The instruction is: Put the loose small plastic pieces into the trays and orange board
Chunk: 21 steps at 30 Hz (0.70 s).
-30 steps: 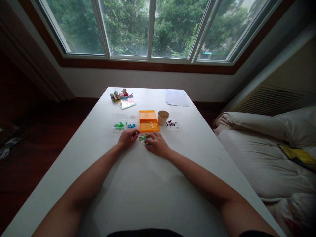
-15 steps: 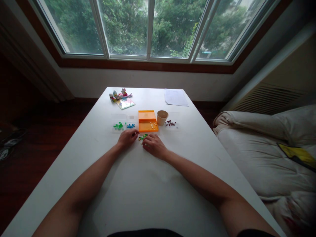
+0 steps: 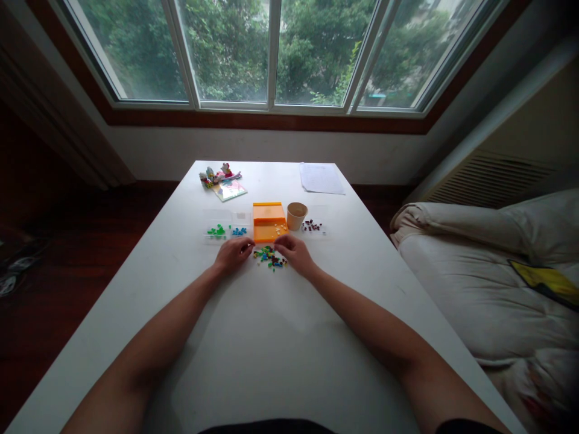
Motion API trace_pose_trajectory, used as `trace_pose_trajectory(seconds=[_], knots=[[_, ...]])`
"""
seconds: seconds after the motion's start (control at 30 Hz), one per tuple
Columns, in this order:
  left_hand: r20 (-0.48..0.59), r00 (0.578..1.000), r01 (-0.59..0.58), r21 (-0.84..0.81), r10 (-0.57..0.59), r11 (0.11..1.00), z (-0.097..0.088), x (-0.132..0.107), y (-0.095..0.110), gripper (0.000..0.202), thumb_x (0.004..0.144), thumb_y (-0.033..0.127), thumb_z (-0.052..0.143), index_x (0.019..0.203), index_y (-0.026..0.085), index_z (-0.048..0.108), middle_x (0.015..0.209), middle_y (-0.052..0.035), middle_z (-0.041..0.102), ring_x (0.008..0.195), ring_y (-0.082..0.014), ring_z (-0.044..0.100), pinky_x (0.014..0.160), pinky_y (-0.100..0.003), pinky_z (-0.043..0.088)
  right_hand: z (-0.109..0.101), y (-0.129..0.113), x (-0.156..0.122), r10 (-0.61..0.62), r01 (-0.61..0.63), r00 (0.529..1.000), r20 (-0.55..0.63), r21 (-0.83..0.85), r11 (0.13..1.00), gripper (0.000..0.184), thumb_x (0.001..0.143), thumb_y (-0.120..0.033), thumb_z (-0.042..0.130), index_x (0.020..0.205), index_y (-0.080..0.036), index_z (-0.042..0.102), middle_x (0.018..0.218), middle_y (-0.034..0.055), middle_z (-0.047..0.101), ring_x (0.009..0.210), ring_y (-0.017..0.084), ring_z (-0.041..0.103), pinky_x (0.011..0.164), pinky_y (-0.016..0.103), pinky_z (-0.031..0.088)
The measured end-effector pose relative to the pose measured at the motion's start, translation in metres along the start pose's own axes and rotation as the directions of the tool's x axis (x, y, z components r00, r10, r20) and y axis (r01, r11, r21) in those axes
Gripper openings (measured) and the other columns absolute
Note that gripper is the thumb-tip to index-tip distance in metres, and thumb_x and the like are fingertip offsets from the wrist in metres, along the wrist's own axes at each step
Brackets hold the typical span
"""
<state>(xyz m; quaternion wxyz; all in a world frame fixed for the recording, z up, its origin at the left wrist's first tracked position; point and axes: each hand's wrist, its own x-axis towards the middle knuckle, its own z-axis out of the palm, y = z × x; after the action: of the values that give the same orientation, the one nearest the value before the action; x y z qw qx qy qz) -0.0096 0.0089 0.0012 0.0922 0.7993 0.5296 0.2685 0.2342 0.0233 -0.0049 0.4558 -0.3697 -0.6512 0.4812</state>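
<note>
Plastic bricks (image 3: 270,257) mid-frame look tiny, light and hard, best pinched by the sides. Left hand (image 3: 233,253) and right hand (image 3: 295,252) curl alongside; I cannot tell if either holds one.

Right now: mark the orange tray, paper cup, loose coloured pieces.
orange tray (image 3: 266,213), head view, bare orange surface at its back.
paper cup (image 3: 296,222), head view, outer wall.
loose coloured pieces (image 3: 270,257), head view, middle of the pile.
</note>
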Motion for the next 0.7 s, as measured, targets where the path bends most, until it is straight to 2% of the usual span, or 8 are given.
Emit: trace_pose_trajectory(seconds=[0.1, 0.23, 0.33, 0.47, 0.6, 0.7], knots=[[0.021, 1.0, -0.018, 0.022, 0.018, 1.0, 0.0, -0.001, 0.004, 0.019, 0.091, 0.028, 0.054, 0.097, 0.023, 0.072, 0.082, -0.0028, 0.07, 0.071, -0.0159, 0.06, 0.07, -0.027, 0.044, -0.008, 0.009, 0.009, 0.085, -0.063, 0.989, -0.118, 0.18, 0.982, 0.028, 0.077, -0.043, 0.074, 0.09, -0.02, 0.065, 0.071, -0.002, 0.064, 0.059, 0.011, 0.054, 0.052, 0.022, 0.041], [0.047, 0.998, -0.053, 0.055, 0.05, 0.997, 0.001, -0.003, 0.013, 0.016, 0.091, 0.031, 0.057, 0.094, 0.024, 0.071, 0.082, -0.0024, 0.069, 0.071, -0.0161, 0.059, 0.071, -0.027, 0.043, -0.014, 0.015, 0.016, 0.179, -0.115, 0.966, -0.186, 0.311, 0.944, 0.031, 0.073, -0.043, 0.077, 0.089, -0.019, 0.065, 0.068, -0.0032, 0.062, 0.054, 0.009, 0.052, 0.048, 0.021, 0.039], [0.051, 0.997, -0.057, 0.088, 0.052, 0.995, 0.001, -0.004, 0.019, 0.018, 0.093, 0.033, 0.055, 0.094, 0.024, 0.07, 0.083, -0.0034, 0.069, 0.073, -0.0168, 0.059, 0.069, -0.027, 0.042, -0.017, 0.015, 0.018, 0.231, -0.153, 0.958, -0.171, 0.38, 0.912, 0.036, 0.07, -0.041, 0.08, 0.095, -0.018, 0.067, 0.08, 0.0008, 0.069, 0.063, 0.011, 0.061, 0.058, 0.023, 0.05], [0.044, 0.998, -0.041, 0.109, 0.036, 0.993, 0.002, -0.005, 0.026, 0.018, 0.093, 0.032, 0.055, 0.096, 0.023, 0.069, 0.085, -0.0041, 0.069, 0.074, -0.0174, 0.06, 0.068, -0.027, 0.04, -0.018, 0.011, 0.019, 0.227, -0.154, 0.969, -0.1, 0.48, 0.864, 0.048, 0.07, -0.038, 0.081, 0.113, -0.021, 0.066, 0.111, 0.0072, 0.072, 0.091, 0.018, 0.07, 0.078, 0.032, 0.058], [0.051, 0.998, -0.03, 0.139, 0.023, 0.99, 0.003, -0.007, 0.028, 0.016, 0.092, 0.032, 0.056, 0.092, 0.024, 0.069, 0.086, -0.0037, 0.07, 0.074, -0.0178, 0.06, 0.065, -0.027, 0.039, -0.019, 0.01, 0.017, 0.178, -0.122, 0.98, -0.088, 0.442, 0.889, 0.041, 0.075, -0.038, 0.076, 0.112, -0.022, 0.067, 0.122, 0.0084, 0.068, 0.105, 0.022, 0.068, 0.084, 0.035, 0.058], [0.06, 0.998, -0.019, 0.157, 0.01, 0.987, 0.003, -0.008, 0.028, 0.017, 0.092, 0.034, 0.055, 0.092, 0.025, 0.069, 0.087, -0.0037, 0.07, 0.074, -0.0181, 0.06, 0.064, -0.027, 0.039, -0.019, 0.012, 0.016, 0.117, -0.082, 0.989, -0.089, 0.33, 0.94, 0.03, 0.081, -0.038, 0.07, 0.106, -0.022, 0.07, 0.114, 0.007, 0.071, 0.102, 0.021, 0.068, 0.081, 0.034, 0.057]])
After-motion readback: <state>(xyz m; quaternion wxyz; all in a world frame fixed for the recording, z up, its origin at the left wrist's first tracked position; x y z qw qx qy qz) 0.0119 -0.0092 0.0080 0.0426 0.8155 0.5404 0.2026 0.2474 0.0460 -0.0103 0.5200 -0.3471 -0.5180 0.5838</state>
